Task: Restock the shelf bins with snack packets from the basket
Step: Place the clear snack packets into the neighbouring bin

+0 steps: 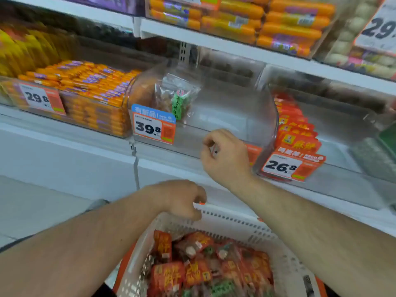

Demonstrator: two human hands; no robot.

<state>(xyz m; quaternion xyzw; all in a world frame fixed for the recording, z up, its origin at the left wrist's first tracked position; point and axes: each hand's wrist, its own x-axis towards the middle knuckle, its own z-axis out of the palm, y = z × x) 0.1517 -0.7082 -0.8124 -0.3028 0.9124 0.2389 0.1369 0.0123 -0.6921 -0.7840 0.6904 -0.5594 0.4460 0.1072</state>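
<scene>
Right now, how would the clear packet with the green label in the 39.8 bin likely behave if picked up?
The clear packet is probably floppy: its film looks crinkled and it stands loosely in the clear bin. Likely light, since the lumpy brown contents look small. The glossy film may be a bit slippery.

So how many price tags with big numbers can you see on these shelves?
4: the 29.8 tag on the left bin, 39.8 tag on the middle bin, 26.8 tag at right, and a cut-off one top right. Others may be hidden.
</scene>
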